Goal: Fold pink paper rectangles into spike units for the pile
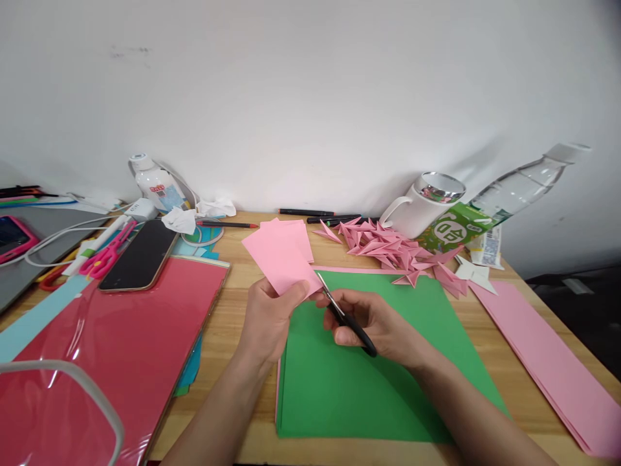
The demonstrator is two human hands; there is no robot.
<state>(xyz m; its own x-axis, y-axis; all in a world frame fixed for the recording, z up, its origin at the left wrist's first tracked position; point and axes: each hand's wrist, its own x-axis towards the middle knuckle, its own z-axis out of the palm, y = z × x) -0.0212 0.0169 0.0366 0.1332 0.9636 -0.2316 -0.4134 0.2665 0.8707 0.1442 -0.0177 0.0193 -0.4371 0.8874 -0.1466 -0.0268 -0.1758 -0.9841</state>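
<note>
We're pinching the pink paper (277,255) near its lower end with our left hand (266,320), and it's slanting from upper left to lower right, by the far-left corner of the green sheets (383,388). Our right hand (381,323) is gripping the black-handled scissors (356,329), and they're pointing up and left, toward the paper's right edge! Their tips are sitting just beside it; touching or not, we aren't able to tell.

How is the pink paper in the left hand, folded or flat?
Flat, apparently: the pink paper in the left hand shows no crease.
</note>
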